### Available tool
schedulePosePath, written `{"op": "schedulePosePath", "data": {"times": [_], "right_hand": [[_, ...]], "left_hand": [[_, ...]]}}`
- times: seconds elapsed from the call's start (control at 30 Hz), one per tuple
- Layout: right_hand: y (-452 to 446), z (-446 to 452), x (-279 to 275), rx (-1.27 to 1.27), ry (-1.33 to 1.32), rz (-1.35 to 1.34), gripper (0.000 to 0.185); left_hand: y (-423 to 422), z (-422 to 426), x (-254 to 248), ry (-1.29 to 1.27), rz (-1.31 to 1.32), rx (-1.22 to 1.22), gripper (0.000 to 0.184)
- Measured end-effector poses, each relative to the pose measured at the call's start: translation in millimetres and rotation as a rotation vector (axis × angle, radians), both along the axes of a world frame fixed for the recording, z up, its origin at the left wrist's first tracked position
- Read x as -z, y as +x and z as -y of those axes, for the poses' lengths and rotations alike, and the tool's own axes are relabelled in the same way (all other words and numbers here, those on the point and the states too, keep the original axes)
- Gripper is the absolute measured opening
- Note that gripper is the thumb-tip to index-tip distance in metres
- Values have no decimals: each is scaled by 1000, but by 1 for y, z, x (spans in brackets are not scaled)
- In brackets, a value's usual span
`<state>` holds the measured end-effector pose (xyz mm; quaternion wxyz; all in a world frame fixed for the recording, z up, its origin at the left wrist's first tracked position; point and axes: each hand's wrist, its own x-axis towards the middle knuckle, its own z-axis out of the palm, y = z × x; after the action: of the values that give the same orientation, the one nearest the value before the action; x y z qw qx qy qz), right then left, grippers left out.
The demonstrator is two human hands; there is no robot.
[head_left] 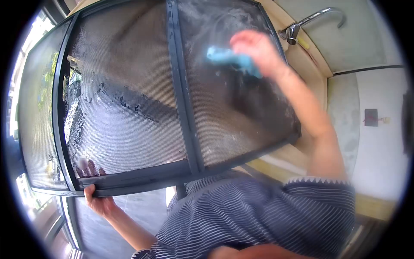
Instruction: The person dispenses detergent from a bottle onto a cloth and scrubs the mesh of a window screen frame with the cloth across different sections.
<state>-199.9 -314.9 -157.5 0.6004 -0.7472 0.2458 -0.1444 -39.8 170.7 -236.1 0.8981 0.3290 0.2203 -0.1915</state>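
A large framed mesh window screen (129, 125) fills most of the view, tilted across in front of me. Water film and whitish suds show on its mesh, most of the suds on the right panel (228, 21). My left hand (100, 203) grips the lower frame bar near the left, thumb on the near side and fingers seen through the mesh behind it. Blurred by motion, my right hand (258, 49) holds a light blue cloth (233, 59) over the upper right panel. Whether the cloth presses on the mesh along its whole length I cannot tell.
A chrome faucet (308, 21) stands at the upper right, above a beige sink or counter edge (308, 71). A pale wall with a small grey plate (371, 117) is at the right. Bright window panes lie at the left, and a grey floor (129, 220) shows below the screen.
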Motion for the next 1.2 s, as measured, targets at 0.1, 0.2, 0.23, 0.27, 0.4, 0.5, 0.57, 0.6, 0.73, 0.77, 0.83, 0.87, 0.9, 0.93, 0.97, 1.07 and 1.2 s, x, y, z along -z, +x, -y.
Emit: {"op": "schedulePosePath", "data": {"times": [0.1,0.2,0.23,0.27,0.4,0.5,0.57,0.6,0.73,0.77,0.83,0.87,0.9,0.93,0.97,1.07,1.2], "right_hand": [[6,67,-12,204,255,169,15],[-9,108,27,307,-419,40,41],[-15,96,32,191,-651,-76,50],[-26,76,37,66,-879,-197,58],[-32,55,71,-110,-1234,-502,61],[-32,116,85,163,-1241,-605,54],[-23,162,90,350,-1199,-578,53],[-7,177,91,510,-1187,-642,57],[60,148,76,703,-918,-642,42],[71,151,99,729,-991,-487,49],[68,50,75,213,-1020,-428,31],[48,22,78,106,-1091,-412,31],[23,-5,72,-54,-1021,-499,29],[-9,-32,67,-84,-1131,-155,24],[-31,-45,64,-123,-1177,-27,19],[-23,18,63,-67,-1263,-231,14],[54,143,88,604,-1209,-568,51]], "left_hand": [[5,-7,5,17,-26,-16,61],[5,-2,3,-35,22,6,59],[6,-1,2,-20,7,-19,61],[5,-1,1,-2,-13,-46,63],[5,-2,3,-27,25,13,69],[4,-3,3,-21,66,56,69],[4,-4,5,-28,64,59,64],[6,-5,6,-32,57,61,60],[9,-21,12,0,-15,34,38],[9,-23,13,-18,-4,54,34],[7,-16,11,-27,-8,61,25],[5,-8,3,-13,-19,47,21],[5,-3,-3,1,-31,29,17],[5,-3,-3,-20,-38,35,17],[4,-3,-3,-39,-46,40,17],[4,-8,2,-70,-36,64,24],[2,-1,-7,-20,-32,75,17]]}}
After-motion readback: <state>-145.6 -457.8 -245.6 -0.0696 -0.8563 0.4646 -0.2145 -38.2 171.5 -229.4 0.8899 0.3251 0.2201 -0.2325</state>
